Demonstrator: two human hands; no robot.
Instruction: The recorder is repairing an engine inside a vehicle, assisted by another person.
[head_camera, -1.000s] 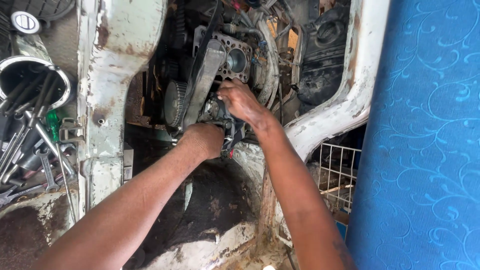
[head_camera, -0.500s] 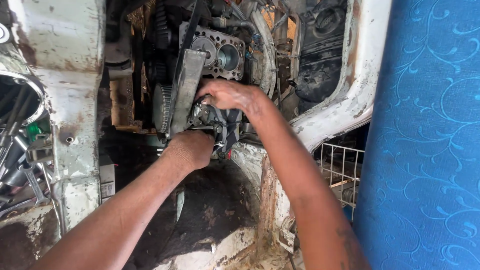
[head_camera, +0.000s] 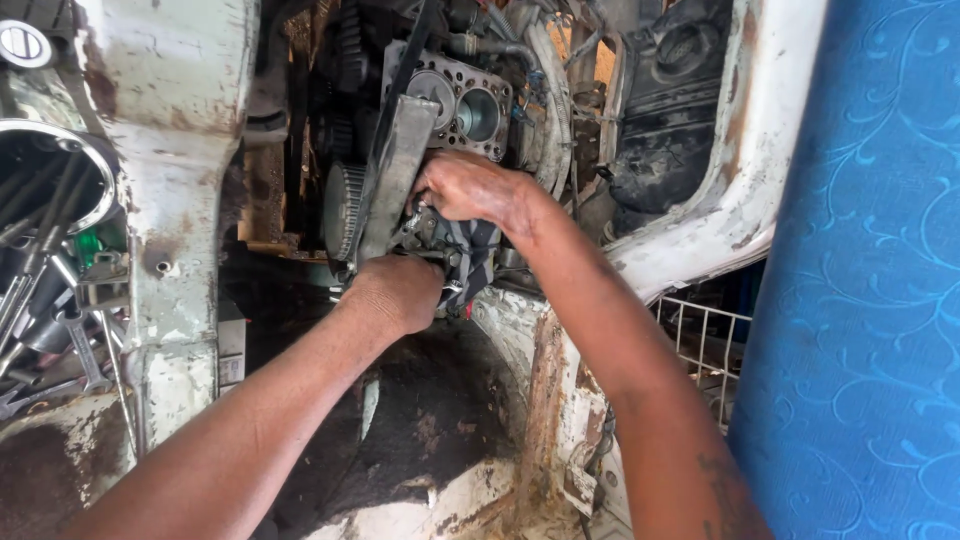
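Engine block sits in a rusted white vehicle bay, cylinder head off — two round bores open on its grey, grimy top face. A dark toothed pulley stands on its near side, with a flat grey metal bracket leaning across it. Both hands work on a small metal part low on the block, just below the bores. Right hand is curled over the top of this part, fingers closed around it; a dark striped rag hangs just beneath that hand. Left hand is fisted against the underside of the same part, knuckles toward the camera; what it grips is hidden, so I cannot tell its hold exactly. Hoses and wires run behind the block. White body panel at left is chipped and rust-streaked. Further left, wrenches and sockets lie in a heap beside a round metal-rimmed opening. Below the hands, a dark dirty floor pan. At right, a wire rack and a blue patterned sheet.
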